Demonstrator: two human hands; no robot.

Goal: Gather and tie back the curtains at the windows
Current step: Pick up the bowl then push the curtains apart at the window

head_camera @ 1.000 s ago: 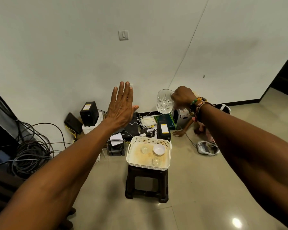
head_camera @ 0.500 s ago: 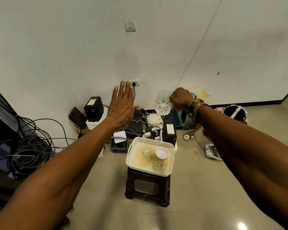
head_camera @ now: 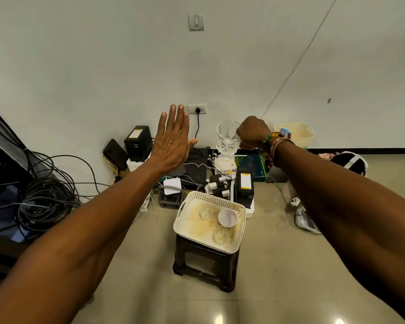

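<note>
A grey sheet (head_camera: 0,134) occupies the left edge of the frame, and it cannot be told whether this is a curtain. Its long axis runs diagonally from the upper left down toward the right, and its lower end meets a cable coil (head_camera: 45,202) on the floor. The left hand (head_camera: 172,141) is raised at centre-left with its back to the camera. Its fingers are straight, pressed together and pointing up, the thumb is out to the right, and it holds nothing. Behind it stands a black box (head_camera: 138,142) with a pale label whose print is too small to read. On the wall above are a switch plate (head_camera: 196,21) and a socket (head_camera: 195,109) with a black plug inserted. At lower centre, a white perforated basket (head_camera: 185,220) sits on a dark stool (head_camera: 206,270). The basket holds clear glasses (head_camera: 206,211) and a white cup (head_camera: 227,217). Above it, the cut glass (head_camera: 227,136) is upright with its mouth up and its long axis vertical. The right hand (head_camera: 254,132) grips it at the right wall near the rim. The fingers are curled, and their tips are hidden behind the back of the hand. Beaded bracelets (head_camera: 272,146) circle the wrist. Below stands a black unit (head_camera: 244,183) with a white and yellow label that is illegible. A cream bin (head_camera: 297,134) stands against the wall at right.
</note>
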